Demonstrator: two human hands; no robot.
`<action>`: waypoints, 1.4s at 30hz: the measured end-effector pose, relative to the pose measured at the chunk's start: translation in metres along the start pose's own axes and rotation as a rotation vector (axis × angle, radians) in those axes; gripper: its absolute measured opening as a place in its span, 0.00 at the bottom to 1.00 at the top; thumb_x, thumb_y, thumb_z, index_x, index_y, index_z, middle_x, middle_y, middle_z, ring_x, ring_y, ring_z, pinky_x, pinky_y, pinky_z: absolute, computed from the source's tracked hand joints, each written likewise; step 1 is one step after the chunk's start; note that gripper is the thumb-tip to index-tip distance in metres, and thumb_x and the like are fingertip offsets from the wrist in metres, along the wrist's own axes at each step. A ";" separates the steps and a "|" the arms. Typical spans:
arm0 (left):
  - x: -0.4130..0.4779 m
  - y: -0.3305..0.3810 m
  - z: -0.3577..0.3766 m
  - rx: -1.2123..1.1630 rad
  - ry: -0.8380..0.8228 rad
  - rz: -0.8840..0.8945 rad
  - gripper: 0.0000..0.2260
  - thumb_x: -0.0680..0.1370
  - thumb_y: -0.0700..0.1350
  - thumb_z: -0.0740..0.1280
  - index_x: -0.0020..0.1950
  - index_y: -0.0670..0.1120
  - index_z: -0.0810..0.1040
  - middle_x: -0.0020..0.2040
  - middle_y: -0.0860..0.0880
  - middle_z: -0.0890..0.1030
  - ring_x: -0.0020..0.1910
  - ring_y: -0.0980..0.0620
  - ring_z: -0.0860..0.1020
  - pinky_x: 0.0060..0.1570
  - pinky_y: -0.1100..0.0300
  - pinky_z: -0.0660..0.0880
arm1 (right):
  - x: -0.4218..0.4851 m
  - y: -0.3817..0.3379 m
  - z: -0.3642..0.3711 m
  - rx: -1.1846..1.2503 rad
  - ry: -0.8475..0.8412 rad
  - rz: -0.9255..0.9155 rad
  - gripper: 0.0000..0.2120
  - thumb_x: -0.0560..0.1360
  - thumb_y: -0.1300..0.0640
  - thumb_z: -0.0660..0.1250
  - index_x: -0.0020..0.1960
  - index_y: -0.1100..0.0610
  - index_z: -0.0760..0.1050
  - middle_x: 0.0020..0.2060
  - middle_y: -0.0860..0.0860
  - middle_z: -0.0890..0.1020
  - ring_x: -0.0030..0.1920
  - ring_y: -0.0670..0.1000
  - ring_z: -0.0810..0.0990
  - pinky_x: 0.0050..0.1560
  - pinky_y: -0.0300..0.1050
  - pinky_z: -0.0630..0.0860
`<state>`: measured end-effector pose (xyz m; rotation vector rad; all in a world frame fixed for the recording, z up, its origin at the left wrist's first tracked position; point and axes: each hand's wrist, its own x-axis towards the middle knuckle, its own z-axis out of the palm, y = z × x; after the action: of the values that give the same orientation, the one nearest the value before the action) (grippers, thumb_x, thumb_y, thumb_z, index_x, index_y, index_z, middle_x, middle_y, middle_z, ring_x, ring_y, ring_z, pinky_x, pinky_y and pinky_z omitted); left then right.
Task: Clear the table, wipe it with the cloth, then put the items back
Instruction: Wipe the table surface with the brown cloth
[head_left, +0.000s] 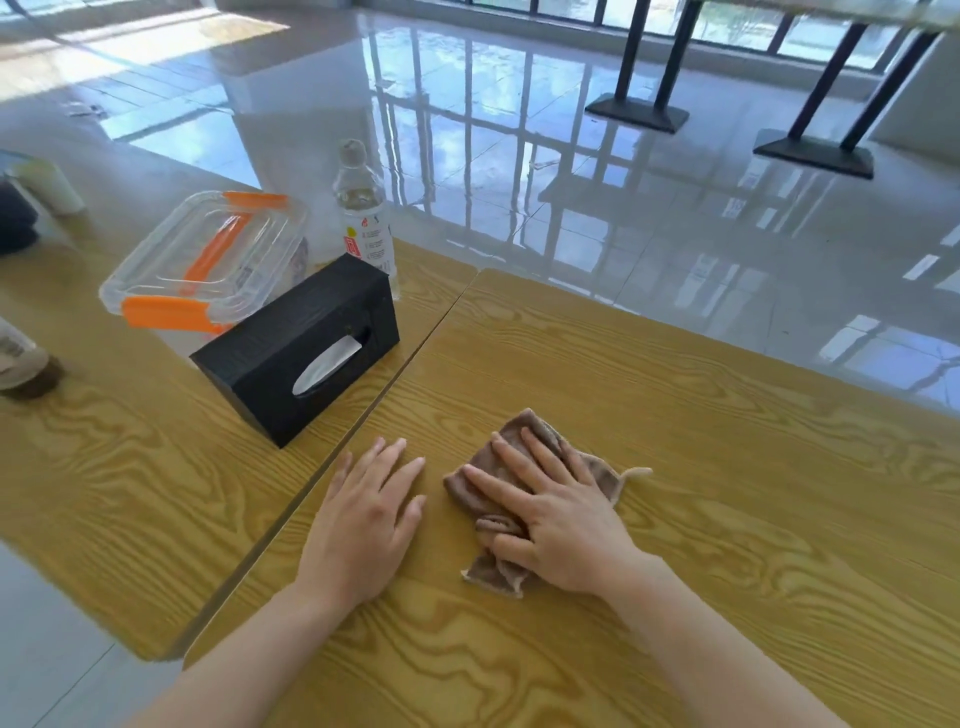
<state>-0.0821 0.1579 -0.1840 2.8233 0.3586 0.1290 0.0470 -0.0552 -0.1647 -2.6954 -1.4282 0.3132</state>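
A crumpled brown cloth (597, 470) lies on the right wooden table (727, 467), and my right hand (556, 519) presses flat on it with fingers spread. My left hand (363, 519) rests flat on the bare wood just left of the cloth, holding nothing. On the adjoining left table (104, 493) stand a black tissue box (298, 345), a clear plastic container with orange clips (208, 254) and a water bottle (363, 208).
A seam (395, 374) runs between the two tables. A brown-bottomed bottle (21, 364) and a pale cup (49, 184) sit at the left edge. Glossy tiled floor lies beyond, with black table legs and bases (639, 111) at the far right.
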 end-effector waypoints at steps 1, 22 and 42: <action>-0.004 -0.001 0.000 -0.045 -0.008 -0.014 0.28 0.80 0.61 0.46 0.75 0.52 0.67 0.78 0.51 0.64 0.79 0.54 0.53 0.77 0.51 0.51 | -0.009 0.013 -0.001 0.027 0.010 0.005 0.36 0.75 0.26 0.51 0.77 0.30 0.38 0.79 0.42 0.36 0.77 0.47 0.29 0.78 0.57 0.36; -0.045 -0.023 -0.010 0.147 -0.098 0.258 0.29 0.79 0.60 0.55 0.73 0.43 0.70 0.75 0.44 0.70 0.76 0.47 0.64 0.73 0.51 0.65 | -0.005 -0.100 0.055 0.087 0.328 0.061 0.26 0.81 0.46 0.53 0.74 0.57 0.70 0.76 0.51 0.66 0.77 0.55 0.63 0.72 0.50 0.60; -0.088 -0.197 -0.066 0.180 0.003 0.115 0.24 0.81 0.51 0.55 0.76 0.44 0.67 0.77 0.48 0.66 0.78 0.49 0.60 0.74 0.51 0.58 | 0.101 -0.248 0.048 0.154 0.297 -0.091 0.24 0.78 0.44 0.60 0.70 0.52 0.75 0.72 0.52 0.73 0.73 0.55 0.70 0.68 0.53 0.72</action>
<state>-0.2206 0.3360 -0.1837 3.0230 0.2180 0.1314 -0.1086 0.1667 -0.1861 -2.4228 -1.3717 0.0142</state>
